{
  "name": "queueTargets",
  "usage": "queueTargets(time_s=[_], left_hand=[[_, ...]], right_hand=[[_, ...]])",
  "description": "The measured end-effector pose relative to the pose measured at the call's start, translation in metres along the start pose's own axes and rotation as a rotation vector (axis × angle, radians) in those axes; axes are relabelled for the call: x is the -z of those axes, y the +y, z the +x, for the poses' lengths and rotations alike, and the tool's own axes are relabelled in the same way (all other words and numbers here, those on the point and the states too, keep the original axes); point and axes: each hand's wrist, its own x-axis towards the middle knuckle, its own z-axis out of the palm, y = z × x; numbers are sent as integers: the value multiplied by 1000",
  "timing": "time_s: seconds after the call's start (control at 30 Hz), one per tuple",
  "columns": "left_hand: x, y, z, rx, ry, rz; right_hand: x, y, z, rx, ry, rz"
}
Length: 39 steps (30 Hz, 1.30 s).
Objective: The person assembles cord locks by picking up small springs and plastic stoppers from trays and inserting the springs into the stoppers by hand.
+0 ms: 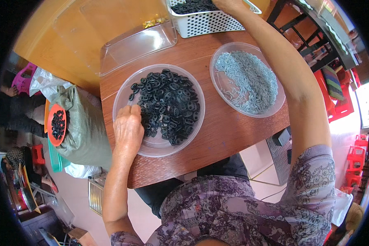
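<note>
A round clear plastic tub [121,95] on the table holds a heap of small black oval pieces [164,108] with holes in them. Over its left side my left hand [129,125] is closed, fingers curled down against the pieces. Whatever it grips is hidden. My right arm reaches far forward to a white perforated basket [211,25] with dark slender pieces [194,6] in it. At the basket's rim, my right hand [229,5] is cut off by the picture's edge, its fingers out of sight.
A second clear tub [224,97] holds small silvery screw-like pins [248,82]. Behind the black pieces lies a transparent lid or tray [139,46]. Left of the wooden table [211,139] stands a stuffed grey-green sack [84,123], beside an orange dish [53,135] of black pieces.
</note>
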Motion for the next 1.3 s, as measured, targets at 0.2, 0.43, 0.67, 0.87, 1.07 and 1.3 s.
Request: queueTargets(time_s=[0.2,0.43,0.67,0.87,1.07,1.3], left_hand=[[8,3,-1,67,3,-194],[9,2,1,52,-42,-170],[24,10,-8,145,76,-359],[29,19,-21,128,146,-390],[35,34,-33,130,236,-554],[37,41,-45,253,242,-876]], right_hand=[[13,4,-27,90,-42,58],[54,4,-140,58,-445,451],[48,-5,-194,84,-577,339],[31,-8,-201,246,-378,137],[38,-10,-191,82,-592,91],[44,-10,-195,284,-464,196]])
